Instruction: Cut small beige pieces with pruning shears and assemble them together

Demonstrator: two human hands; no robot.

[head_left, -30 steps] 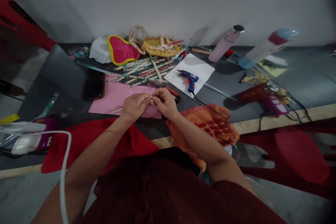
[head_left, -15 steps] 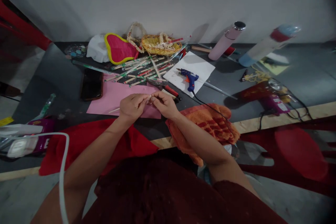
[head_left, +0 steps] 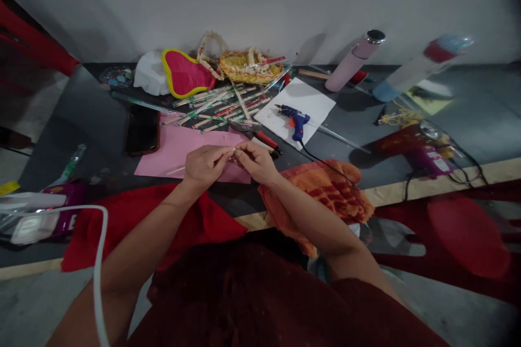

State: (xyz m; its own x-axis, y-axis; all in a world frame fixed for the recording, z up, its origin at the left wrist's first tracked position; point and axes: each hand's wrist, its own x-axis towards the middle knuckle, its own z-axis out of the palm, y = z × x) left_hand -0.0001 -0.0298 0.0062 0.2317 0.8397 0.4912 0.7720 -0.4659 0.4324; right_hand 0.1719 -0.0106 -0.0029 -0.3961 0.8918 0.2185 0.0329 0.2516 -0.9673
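My left hand (head_left: pixel 206 165) and my right hand (head_left: pixel 257 162) meet fingertip to fingertip above the pink paper (head_left: pixel 163 160). Both are closed in a pinch around something small and pale, mostly covered by the fingers. A thin pale stick (head_left: pixel 176 171) sticks out to the left from behind my left hand; whether that hand grips it cannot be made out. Just beyond my right hand lie red-handled pliers (head_left: pixel 266 141). A blue glue gun (head_left: pixel 296 121) rests on a white sheet (head_left: pixel 319 100), farther right.
Several wrapped chopsticks (head_left: pixel 220 105) lie behind the paper, near a wicker basket (head_left: pixel 236 71) and a pink heart-shaped piece (head_left: pixel 185 77). A phone (head_left: pixel 142 130) is at left. An orange towel (head_left: pixel 325 187) and red cloth (head_left: pixel 163 222) hang over the front edge. A pink flask (head_left: pixel 352 65) stands right.
My hands stay together in nearly the same pinch, with only slight finger movement. The whole view has shifted a little; the things on the table stay put.
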